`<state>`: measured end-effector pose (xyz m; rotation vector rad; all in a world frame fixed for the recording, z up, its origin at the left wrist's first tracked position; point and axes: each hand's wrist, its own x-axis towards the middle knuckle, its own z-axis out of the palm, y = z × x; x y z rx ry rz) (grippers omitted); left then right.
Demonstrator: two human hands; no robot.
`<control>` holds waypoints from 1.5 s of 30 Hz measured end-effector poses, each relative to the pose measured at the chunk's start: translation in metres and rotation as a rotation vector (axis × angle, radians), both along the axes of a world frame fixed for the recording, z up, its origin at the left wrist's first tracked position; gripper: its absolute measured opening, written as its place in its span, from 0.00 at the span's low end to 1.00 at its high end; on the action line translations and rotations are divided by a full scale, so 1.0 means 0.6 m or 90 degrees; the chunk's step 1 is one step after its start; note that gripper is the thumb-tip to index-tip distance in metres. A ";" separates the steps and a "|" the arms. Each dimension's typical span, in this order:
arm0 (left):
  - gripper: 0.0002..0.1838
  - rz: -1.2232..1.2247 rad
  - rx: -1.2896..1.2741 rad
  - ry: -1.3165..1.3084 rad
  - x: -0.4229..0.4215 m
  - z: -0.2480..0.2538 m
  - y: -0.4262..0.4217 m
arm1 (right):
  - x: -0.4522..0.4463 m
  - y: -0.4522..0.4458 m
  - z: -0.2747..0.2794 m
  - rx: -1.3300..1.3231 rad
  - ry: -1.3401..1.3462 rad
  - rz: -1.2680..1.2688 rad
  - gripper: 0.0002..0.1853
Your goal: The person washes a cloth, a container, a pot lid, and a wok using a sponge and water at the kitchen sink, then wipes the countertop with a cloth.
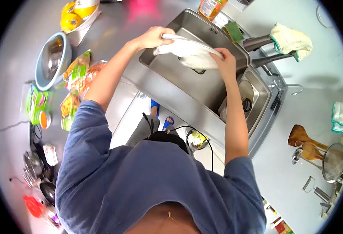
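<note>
Stretched between my two hands is a limp white cloth [196, 54], held over the large steel sink basin [171, 76]. My left hand [155, 37] pinches one end of its upper edge, above the basin's left side. At the other end, my right hand [227, 64] grips the edge between thumb and fingers. The cloth's lower part sags between them and partly covers the drain.
Behind the sink are a green sponge [234, 32], an orange bottle [210, 8] and a faucet [257, 43] draped with a pale cloth [292, 41]. Food packages [77, 72] and a blue basin [40, 74] stand on the left counter. Wooden utensils [302, 136] hang right.
</note>
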<state>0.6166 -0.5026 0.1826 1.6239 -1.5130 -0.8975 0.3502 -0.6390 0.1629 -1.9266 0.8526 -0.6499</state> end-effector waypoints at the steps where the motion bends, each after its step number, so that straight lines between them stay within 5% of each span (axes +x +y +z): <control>1: 0.06 0.008 -0.084 0.036 0.002 -0.003 0.012 | -0.006 -0.002 -0.003 0.098 -0.093 0.016 0.12; 5: 0.10 0.145 -0.133 -0.083 0.003 0.014 0.091 | -0.026 0.086 0.021 0.060 -0.142 0.144 0.12; 8: 0.12 0.053 -0.120 -0.223 0.012 -0.025 0.185 | -0.064 0.193 0.044 0.039 -0.004 0.339 0.14; 9: 0.12 0.012 -0.092 -0.250 0.005 -0.036 0.225 | -0.079 0.214 0.000 0.114 -0.041 0.458 0.16; 11: 0.19 -0.066 0.058 -0.436 -0.035 -0.031 0.307 | -0.114 0.244 -0.006 0.252 0.174 0.630 0.21; 14: 0.25 0.122 0.204 -0.502 -0.071 -0.066 0.353 | -0.139 0.233 0.003 0.026 0.212 0.588 0.21; 17: 0.20 0.095 -0.005 -0.390 -0.111 0.040 0.272 | -0.122 0.179 0.067 0.001 0.064 0.359 0.19; 18: 0.18 0.086 -0.081 -0.372 -0.131 0.072 0.234 | -0.112 0.156 0.103 0.128 0.011 0.344 0.18; 19: 0.18 0.079 -0.199 -0.305 -0.138 0.083 0.190 | -0.102 0.146 0.163 0.038 0.044 0.296 0.18; 21: 0.18 0.067 -0.260 -0.158 -0.170 0.137 0.127 | -0.094 0.108 0.181 0.246 -0.254 0.309 0.20; 22: 0.18 0.041 -0.232 0.108 -0.185 0.155 0.104 | -0.089 0.085 0.177 0.399 -0.340 0.277 0.21; 23: 0.20 -0.040 -0.271 0.492 -0.184 0.129 0.068 | -0.086 0.060 0.126 0.550 -0.553 0.345 0.22; 24: 0.22 -0.054 -0.227 0.530 -0.195 0.108 0.054 | -0.070 -0.004 0.012 0.834 -0.723 0.522 0.23; 25: 0.24 -0.045 -0.123 0.397 -0.223 0.064 0.036 | -0.061 -0.029 -0.068 0.888 -0.677 0.419 0.24; 27: 0.27 -0.111 0.113 -0.151 -0.252 -0.003 0.011 | -0.064 0.009 -0.116 0.722 -0.385 0.152 0.26; 28: 0.29 -0.153 0.170 -0.230 -0.254 -0.025 0.010 | -0.069 0.027 -0.118 0.671 -0.266 0.128 0.27; 29: 0.30 -0.151 0.193 -0.196 -0.242 -0.029 0.024 | -0.067 0.045 -0.107 0.620 -0.166 0.147 0.28; 30: 0.27 0.015 0.059 0.254 -0.256 0.023 0.091 | -0.069 0.061 -0.079 0.559 -0.078 0.199 0.30; 31: 0.27 0.060 0.057 0.238 -0.241 0.012 0.105 | -0.064 0.083 -0.045 0.491 0.006 0.258 0.31; 32: 0.26 0.077 0.130 0.045 -0.238 -0.025 0.103 | -0.064 0.105 -0.032 0.388 0.119 0.274 0.33; 35: 0.23 0.087 0.352 -0.511 -0.200 -0.093 0.082 | -0.053 0.104 -0.076 -0.359 0.910 0.175 0.35; 37: 0.22 0.165 0.280 -0.518 -0.177 -0.061 0.150 | -0.014 0.078 -0.082 -0.341 0.638 0.308 0.36; 39: 0.21 0.266 0.111 -0.538 -0.192 0.004 0.246 | 0.027 0.107 -0.027 -0.370 0.657 0.275 0.35; 40: 0.20 0.344 0.182 -0.868 -0.215 0.075 0.334 | 0.048 0.078 -0.036 -0.111 0.421 0.364 0.35; 41: 0.20 0.369 0.196 -0.871 -0.194 0.068 0.368 | 0.068 0.047 -0.047 0.187 0.215 0.443 0.35; 43: 0.18 0.268 -0.087 -0.041 -0.163 0.047 0.442 | 0.084 0.073 -0.010 0.289 0.076 0.400 0.32; 44: 0.16 0.263 -0.070 0.044 -0.167 0.065 0.508 | 0.091 0.093 -0.008 0.142 0.106 0.355 0.30; 45: 0.16 0.318 -0.097 -0.147 -0.175 0.070 0.580 | 0.101 0.121 -0.014 -0.083 0.200 0.317 0.28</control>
